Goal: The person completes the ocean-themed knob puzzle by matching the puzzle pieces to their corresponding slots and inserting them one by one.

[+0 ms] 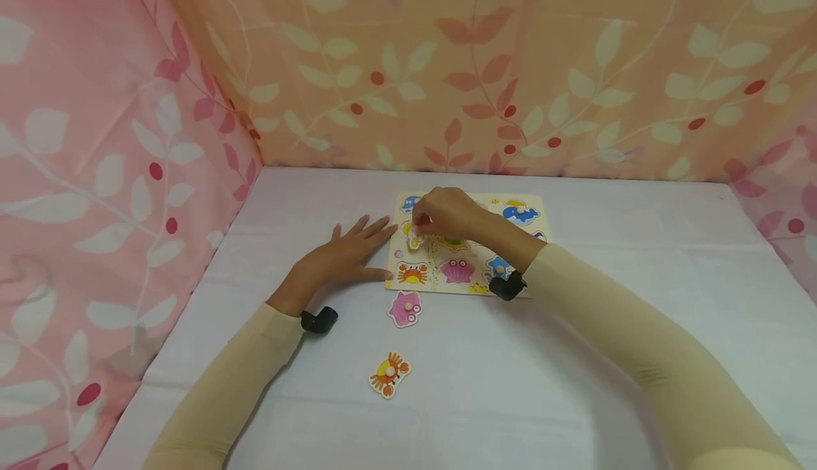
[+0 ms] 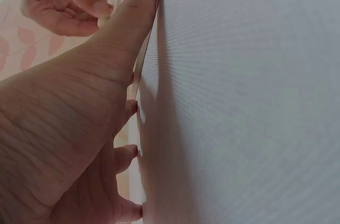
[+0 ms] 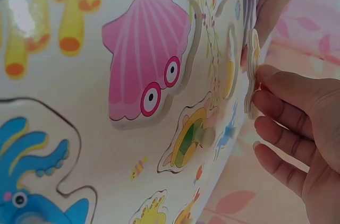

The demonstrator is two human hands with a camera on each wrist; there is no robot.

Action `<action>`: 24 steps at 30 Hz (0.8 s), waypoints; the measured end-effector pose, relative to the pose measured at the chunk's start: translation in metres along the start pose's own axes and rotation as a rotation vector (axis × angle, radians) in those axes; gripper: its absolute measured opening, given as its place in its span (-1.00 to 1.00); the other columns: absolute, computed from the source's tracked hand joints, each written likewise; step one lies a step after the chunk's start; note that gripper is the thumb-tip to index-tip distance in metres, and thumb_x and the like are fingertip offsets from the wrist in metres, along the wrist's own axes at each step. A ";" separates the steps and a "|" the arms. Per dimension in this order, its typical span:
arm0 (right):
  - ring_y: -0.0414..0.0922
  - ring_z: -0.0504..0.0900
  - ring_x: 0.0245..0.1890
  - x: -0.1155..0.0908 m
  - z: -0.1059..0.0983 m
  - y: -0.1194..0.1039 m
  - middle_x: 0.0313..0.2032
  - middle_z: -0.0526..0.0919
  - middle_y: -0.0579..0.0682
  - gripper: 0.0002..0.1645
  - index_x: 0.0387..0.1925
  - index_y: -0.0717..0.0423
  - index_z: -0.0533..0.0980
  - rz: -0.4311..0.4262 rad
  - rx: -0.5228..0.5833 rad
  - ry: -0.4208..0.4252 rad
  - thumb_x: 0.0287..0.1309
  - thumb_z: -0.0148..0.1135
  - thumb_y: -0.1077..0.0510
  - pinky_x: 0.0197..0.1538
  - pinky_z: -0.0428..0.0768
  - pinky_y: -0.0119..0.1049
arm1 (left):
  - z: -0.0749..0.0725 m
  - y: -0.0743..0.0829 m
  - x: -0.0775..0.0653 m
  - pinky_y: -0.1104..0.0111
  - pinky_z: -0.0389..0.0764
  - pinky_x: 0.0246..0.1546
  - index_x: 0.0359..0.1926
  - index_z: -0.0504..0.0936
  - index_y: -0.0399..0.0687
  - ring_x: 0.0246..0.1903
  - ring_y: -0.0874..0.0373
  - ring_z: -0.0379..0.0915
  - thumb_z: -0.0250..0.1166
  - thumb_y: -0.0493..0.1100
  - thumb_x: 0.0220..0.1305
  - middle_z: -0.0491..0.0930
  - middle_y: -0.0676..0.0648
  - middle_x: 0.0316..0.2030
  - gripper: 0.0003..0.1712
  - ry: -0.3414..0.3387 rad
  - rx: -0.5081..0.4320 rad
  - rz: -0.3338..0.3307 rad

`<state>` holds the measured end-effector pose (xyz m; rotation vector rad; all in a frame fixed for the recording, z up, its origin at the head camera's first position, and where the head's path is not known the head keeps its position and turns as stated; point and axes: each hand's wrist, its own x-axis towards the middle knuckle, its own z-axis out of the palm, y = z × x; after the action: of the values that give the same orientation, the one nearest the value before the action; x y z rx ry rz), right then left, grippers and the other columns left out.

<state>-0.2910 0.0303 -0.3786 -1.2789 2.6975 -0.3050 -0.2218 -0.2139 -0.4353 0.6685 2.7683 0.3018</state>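
Note:
My right hand (image 1: 449,213) pinches a small yellow-and-white puzzle piece (image 1: 415,242) by its knob, over the left side of a pegged puzzle board (image 1: 440,288). In the right wrist view that piece (image 3: 253,72) is held edge-on, close to a yellow-printed recess (image 3: 230,67). The fingers of my left hand (image 1: 345,256) are spread on the table, and their tips touch the left edge of the board. Nearer me lie a pink shell piece (image 1: 405,309) and an orange crab piece (image 1: 389,374), both with knobs.
Seated in the board are a blue whale piece (image 1: 520,213), a blue sea-creature piece (image 1: 498,267) and a green-and-yellow turtle piece (image 3: 186,141). Printed recesses show a pink shell (image 3: 151,49) and an orange crab (image 1: 412,273). Floral cloth (image 1: 396,101) hangs behind the white table (image 1: 510,399).

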 end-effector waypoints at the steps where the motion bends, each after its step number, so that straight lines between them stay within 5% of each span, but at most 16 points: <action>1: -0.14 0.53 -0.33 0.002 0.000 0.000 -0.41 0.68 -0.17 -0.87 -0.23 -0.05 0.76 -0.003 0.002 -0.004 0.27 0.42 0.02 -0.15 0.52 -0.26 | 0.000 0.000 0.000 -0.43 -0.28 0.36 0.64 -0.09 0.34 0.58 -0.20 -0.41 0.25 0.51 0.18 -0.23 0.06 0.63 0.16 0.001 -0.007 0.000; 24: -0.14 0.55 -0.30 0.025 0.010 0.005 -0.36 0.71 -0.12 -0.89 -0.25 0.02 0.75 -0.083 -0.003 -0.043 0.23 0.45 0.08 -0.10 0.56 -0.23 | 0.000 -0.003 0.001 -0.43 -0.30 0.36 0.64 -0.10 0.33 0.58 -0.20 -0.42 0.23 0.53 0.18 -0.24 0.07 0.63 0.17 -0.003 -0.007 0.008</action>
<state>-0.3079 0.0128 -0.3908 -1.3842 2.6152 -0.2791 -0.2241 -0.2157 -0.4363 0.6784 2.7612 0.3121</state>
